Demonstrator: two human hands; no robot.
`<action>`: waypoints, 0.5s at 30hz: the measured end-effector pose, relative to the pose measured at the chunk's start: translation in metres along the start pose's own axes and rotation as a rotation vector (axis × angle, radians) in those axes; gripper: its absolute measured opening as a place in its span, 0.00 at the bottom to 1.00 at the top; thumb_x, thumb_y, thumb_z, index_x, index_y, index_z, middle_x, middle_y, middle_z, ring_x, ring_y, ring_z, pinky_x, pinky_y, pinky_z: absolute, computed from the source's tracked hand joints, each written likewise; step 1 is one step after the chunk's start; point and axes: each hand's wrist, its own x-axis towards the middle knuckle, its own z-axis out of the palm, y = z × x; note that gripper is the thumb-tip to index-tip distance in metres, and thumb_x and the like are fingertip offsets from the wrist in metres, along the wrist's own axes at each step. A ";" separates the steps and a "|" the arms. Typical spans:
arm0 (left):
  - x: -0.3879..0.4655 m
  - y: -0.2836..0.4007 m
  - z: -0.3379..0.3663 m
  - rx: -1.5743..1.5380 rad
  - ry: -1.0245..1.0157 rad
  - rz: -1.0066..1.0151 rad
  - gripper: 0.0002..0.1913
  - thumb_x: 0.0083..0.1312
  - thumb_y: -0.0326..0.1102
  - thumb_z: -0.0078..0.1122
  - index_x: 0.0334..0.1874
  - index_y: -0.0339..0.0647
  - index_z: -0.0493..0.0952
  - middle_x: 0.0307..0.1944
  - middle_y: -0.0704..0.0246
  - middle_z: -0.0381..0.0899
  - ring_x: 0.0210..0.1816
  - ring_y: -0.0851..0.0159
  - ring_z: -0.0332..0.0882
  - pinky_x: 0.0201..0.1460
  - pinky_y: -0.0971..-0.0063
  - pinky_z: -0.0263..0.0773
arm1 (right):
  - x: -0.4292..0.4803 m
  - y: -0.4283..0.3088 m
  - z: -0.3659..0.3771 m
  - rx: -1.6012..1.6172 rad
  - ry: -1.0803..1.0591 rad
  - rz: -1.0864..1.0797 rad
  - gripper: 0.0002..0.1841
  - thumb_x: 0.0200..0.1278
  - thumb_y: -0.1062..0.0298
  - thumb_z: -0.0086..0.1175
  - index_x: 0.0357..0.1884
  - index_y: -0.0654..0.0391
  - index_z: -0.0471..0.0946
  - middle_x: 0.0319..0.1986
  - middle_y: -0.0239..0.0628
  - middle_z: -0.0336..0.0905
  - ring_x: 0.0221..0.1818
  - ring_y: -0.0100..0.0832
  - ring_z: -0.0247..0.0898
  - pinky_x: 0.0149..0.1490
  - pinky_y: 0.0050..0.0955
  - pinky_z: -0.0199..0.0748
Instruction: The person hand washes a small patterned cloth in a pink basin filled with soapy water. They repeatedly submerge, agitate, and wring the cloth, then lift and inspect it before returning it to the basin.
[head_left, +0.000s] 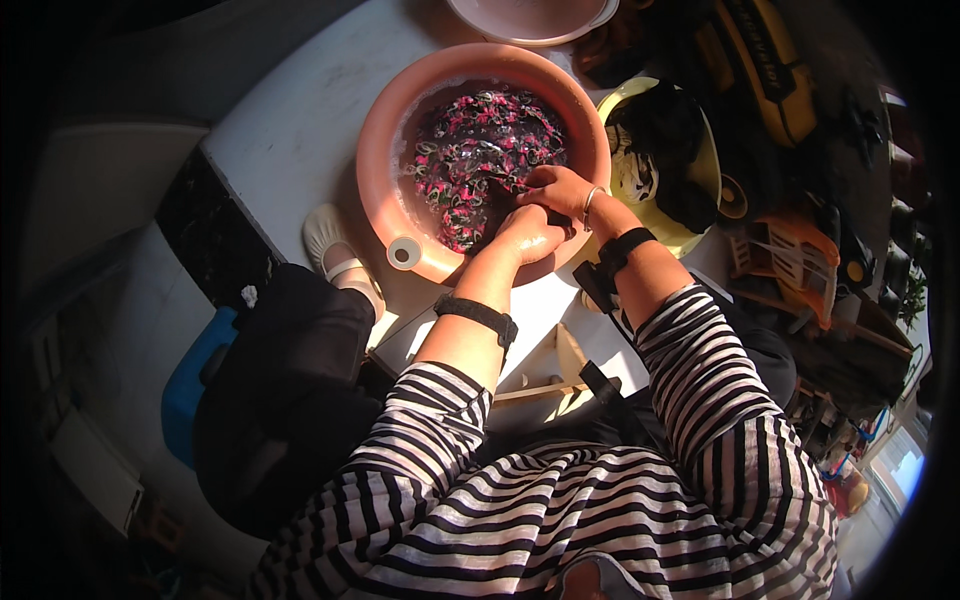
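A round salmon-pink plastic basin (373, 180) stands in front of me, with soapy water in it. Dark cloth patterned in pink, green and white (480, 154) lies bunched and wet in the water. My right hand (559, 189), with a bangle at its wrist, pinches a fold of this cloth near the basin's right side. Just below it, my left hand (531, 234) is wet and curled, close to the right-hand rim. A dark patch shows between the two hands. Whatever the left fingers hold is hidden by the hand itself.
Right of the basin, a yellow tub (709, 150) holds dark and white cloth. A pale pink basin (536, 19) stands beyond. A blue plastic object (187, 397) is by my left leg. An orange plastic item (795, 259) and a yellow-and-black case (772, 71) lie to the right.
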 end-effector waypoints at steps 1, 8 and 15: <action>0.002 -0.006 0.000 -0.010 -0.023 0.016 0.23 0.59 0.41 0.61 0.53 0.35 0.81 0.55 0.48 0.79 0.59 0.49 0.77 0.61 0.62 0.71 | 0.003 0.002 0.007 -0.069 0.114 0.044 0.28 0.56 0.56 0.66 0.55 0.63 0.77 0.49 0.46 0.81 0.52 0.38 0.77 0.58 0.31 0.72; 0.018 -0.043 -0.023 -1.102 0.426 -0.327 0.25 0.69 0.46 0.55 0.60 0.33 0.71 0.45 0.60 0.79 0.46 0.60 0.78 0.47 0.62 0.75 | 0.017 0.032 0.061 -0.298 0.325 -0.090 0.20 0.59 0.64 0.57 0.54 0.57 0.75 0.45 0.50 0.82 0.53 0.48 0.77 0.60 0.39 0.73; 0.017 -0.038 -0.039 -1.323 0.456 -0.428 0.35 0.68 0.63 0.51 0.63 0.37 0.70 0.52 0.61 0.79 0.53 0.58 0.77 0.56 0.61 0.72 | -0.052 -0.021 0.064 0.219 0.385 -0.326 0.13 0.61 0.66 0.60 0.44 0.60 0.75 0.35 0.39 0.79 0.39 0.30 0.77 0.48 0.29 0.75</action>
